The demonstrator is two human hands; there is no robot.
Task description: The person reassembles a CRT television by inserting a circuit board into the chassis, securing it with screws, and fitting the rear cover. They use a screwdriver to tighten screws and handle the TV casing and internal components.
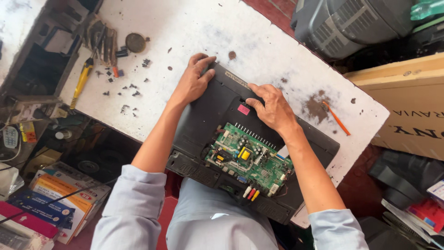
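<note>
A black flat monitor [203, 115] lies back-up on the white table [194, 28], its near edge over my lap. A green circuit board [247, 157] with small parts and coloured sockets sits exposed on its back. My left hand [193, 81] grips the monitor's far left corner, fingers curled over the edge. Near a small pink sticker [243, 109], my right hand [272, 107] presses on the top middle of the back, fingers bent down against the black casing.
A yellow-handled tool [82, 78], a round dark disc [135, 42] and several small black screws lie on the table's left. An orange pen [336, 118] rests at the right. A cardboard box [407, 106] stands right, a grey casing [351, 23] behind, and boxes on the floor left.
</note>
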